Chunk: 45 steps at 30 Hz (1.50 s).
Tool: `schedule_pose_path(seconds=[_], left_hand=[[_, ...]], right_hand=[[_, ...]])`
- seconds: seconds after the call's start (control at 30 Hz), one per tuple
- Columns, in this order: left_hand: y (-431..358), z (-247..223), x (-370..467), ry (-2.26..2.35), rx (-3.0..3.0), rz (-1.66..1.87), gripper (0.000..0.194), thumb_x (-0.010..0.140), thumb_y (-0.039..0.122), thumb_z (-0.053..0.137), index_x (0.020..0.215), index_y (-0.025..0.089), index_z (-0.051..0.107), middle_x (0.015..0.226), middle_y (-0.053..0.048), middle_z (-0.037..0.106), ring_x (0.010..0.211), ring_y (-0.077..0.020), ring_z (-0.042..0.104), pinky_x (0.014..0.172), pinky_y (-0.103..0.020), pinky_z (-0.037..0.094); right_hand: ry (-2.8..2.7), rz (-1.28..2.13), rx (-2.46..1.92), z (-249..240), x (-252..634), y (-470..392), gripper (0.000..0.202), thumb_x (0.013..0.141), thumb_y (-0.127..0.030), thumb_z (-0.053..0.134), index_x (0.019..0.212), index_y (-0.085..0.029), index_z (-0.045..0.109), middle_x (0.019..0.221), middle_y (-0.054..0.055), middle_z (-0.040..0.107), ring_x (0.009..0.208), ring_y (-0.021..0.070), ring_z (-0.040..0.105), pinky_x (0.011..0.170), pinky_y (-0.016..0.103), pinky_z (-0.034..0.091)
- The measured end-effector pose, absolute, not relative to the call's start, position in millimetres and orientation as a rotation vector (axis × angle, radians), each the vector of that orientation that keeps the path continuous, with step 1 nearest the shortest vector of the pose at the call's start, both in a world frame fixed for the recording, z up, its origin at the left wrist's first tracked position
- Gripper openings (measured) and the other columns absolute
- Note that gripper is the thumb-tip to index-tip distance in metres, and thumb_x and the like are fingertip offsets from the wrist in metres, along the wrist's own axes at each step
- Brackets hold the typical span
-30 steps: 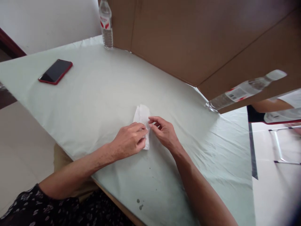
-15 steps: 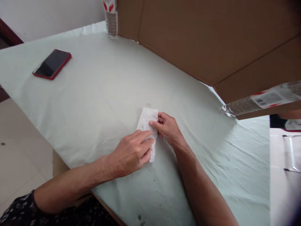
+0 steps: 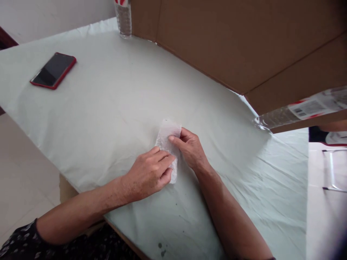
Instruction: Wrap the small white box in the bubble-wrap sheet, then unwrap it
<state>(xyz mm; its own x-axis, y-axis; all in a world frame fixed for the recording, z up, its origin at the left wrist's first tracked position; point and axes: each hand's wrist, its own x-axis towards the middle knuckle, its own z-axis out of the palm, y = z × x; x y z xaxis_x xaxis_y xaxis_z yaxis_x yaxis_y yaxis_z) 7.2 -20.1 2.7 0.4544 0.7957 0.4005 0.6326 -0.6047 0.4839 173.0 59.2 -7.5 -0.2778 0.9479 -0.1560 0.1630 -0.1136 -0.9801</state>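
A strip of folded white tissue paper (image 3: 166, 135) lies on the pale green tablecloth (image 3: 108, 108), held by both hands. My left hand (image 3: 150, 171) is closed over its lower part, fingers bent and pressing the paper. My right hand (image 3: 191, 148) pinches the right edge higher up, thumb on top and the other fingers partly hidden behind the sheet. The tissue's lower end (image 3: 172, 177) sticks out below my left fingers.
A large brown cardboard panel (image 3: 203, 43) stands at the back right, with a clear water bottle (image 3: 124, 21) at its left end and another bottle (image 3: 287, 117) at its near right end. A phone in a red case (image 3: 54, 70) lies at the left. Dark spots (image 3: 162, 249) mark the cloth's near part.
The whole view has shifted slightly, so everything sits a little further left and higher. Both hands keep their hold on the tissue; my right thumb lies slightly further in over it.
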Motion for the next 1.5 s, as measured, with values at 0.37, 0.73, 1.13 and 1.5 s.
schedule_pose_path(seconds=[0.37,0.73,1.13,1.5], left_hand=[[-17,-4,5,1.253,2.409,0.819,0.018,0.093,0.017,0.051,0.097,0.018,0.069,0.09,-0.005,0.071,0.082,-0.0197,0.061,0.082,-0.036,0.053],[-39,-2,15,1.829,2.187,0.938,0.017,0.085,0.024,0.067,0.094,0.02,0.053,0.096,-0.005,0.057,0.085,-0.0202,0.061,0.074,-0.032,0.053],[-36,-17,8,1.686,2.272,1.128,0.015,0.088,0.027,0.068,0.094,0.019,0.058,0.127,-0.016,0.06,0.122,-0.0288,0.058,0.098,-0.043,0.049],[-33,-10,-41,1.054,2.415,0.772,0.037,0.077,0.018,0.067,0.113,0.019,0.058,0.144,-0.018,0.058,0.139,-0.029,0.052,0.112,-0.05,0.044]], right_hand=[[-1.247,1.624,-1.079,-3,162,48,0.025,0.078,-0.038,0.069,0.098,-0.023,0.064,0.09,0.001,0.071,0.082,0.0189,0.064,0.082,0.035,0.053],[-1.36,1.441,-1.035,8,162,8,0.023,0.081,-0.042,0.066,0.091,-0.024,0.057,0.085,-0.001,0.066,0.083,0.0165,0.061,0.081,0.03,0.051],[-1.77,0.973,-1.088,1,181,-27,0.009,0.088,-0.028,0.06,0.09,-0.025,0.068,0.117,0.005,0.073,0.114,0.0222,0.066,0.106,0.04,0.046],[-2.226,0.561,-0.834,-30,199,-32,0.033,0.088,-0.023,0.062,0.121,-0.027,0.061,0.138,0.013,0.065,0.141,0.0292,0.051,0.116,0.056,0.041]])
